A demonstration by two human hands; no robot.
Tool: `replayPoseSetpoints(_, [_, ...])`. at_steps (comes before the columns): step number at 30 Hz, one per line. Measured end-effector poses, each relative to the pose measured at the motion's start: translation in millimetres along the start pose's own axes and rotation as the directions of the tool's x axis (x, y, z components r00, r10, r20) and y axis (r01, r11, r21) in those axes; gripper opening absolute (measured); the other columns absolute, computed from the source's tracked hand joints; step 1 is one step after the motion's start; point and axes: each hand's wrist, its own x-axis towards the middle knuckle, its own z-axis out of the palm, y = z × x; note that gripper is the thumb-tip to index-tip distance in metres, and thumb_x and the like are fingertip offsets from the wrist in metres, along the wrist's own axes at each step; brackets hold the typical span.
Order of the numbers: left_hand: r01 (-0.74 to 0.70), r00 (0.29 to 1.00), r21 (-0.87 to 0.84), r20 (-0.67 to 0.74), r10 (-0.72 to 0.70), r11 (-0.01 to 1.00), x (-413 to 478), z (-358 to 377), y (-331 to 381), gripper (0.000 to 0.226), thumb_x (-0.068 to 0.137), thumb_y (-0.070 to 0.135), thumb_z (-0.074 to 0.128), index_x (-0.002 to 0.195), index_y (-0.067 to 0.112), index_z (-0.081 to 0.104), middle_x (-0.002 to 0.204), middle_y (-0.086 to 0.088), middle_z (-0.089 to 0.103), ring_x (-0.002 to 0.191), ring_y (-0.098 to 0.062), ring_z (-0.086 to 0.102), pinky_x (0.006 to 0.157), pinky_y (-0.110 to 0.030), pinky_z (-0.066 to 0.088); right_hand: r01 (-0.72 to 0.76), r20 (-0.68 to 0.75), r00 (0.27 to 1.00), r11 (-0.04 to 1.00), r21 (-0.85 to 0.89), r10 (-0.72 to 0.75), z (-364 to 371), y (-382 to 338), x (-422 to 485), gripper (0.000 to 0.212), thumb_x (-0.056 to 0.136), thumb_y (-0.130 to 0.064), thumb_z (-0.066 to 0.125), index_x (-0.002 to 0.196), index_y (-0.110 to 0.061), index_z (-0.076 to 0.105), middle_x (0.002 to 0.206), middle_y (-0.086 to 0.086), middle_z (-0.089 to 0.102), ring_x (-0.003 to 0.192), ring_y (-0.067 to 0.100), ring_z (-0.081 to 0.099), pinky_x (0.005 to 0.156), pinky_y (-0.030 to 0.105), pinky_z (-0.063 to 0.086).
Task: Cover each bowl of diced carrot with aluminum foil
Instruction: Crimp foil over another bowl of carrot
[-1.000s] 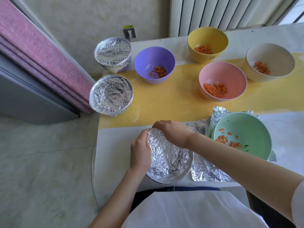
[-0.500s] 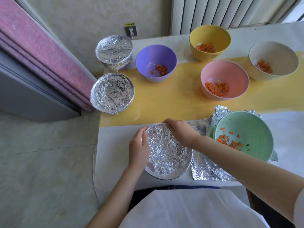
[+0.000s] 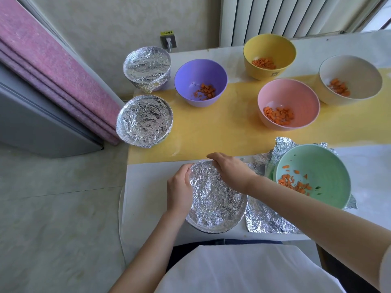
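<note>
Crinkled silver aluminium foil covered the round bowl at the near edge of the white worktop, just left of the mint-green plastic bowl of diced carrot, which sat on a loose foil sheet. The left hand curled its grip round the covered bowl's left rim. The right hand closed its grip over the far rim, fingers bent down onto the foil.

The purple bowl, yellow bowl, pink bowl, cream bowl and mint-green bowl are each showing orange diced carrot. Crinkled silver foil is gleaming over three more bowls; a yellow strip is lying across the white table.
</note>
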Motion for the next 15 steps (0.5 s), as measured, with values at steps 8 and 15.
replayPoseSetpoints(8, [0.026,1.0,-0.037,0.004,-0.026,0.999,0,3,0,0.023,0.097,0.008,0.043,0.116,0.005,0.056,0.109,-0.01,0.066,0.097,-0.025,0.062,0.072,-0.019,0.039,0.001,0.036,0.999,0.996,-0.086,0.002,-4,-4,11,0.026,0.099,-0.008,0.038,0.116,-0.009,0.057,0.098,0.012,0.068,0.079,0.027,0.064,0.067,0.036,0.053])
replayPoseSetpoints(15, [0.032,0.999,-0.031,-0.015,-0.033,0.999,1,3,0,0.015,0.097,0.009,0.045,0.1,0.002,0.058,0.072,-0.006,0.058,0.063,-0.022,0.047,0.055,-0.026,0.026,0.085,0.144,0.987,0.993,-0.087,-0.071,-8,-16,21,0.029,0.1,-0.015,0.038,0.124,-0.013,0.055,0.112,0.01,0.065,0.095,0.029,0.061,0.077,0.035,0.046])
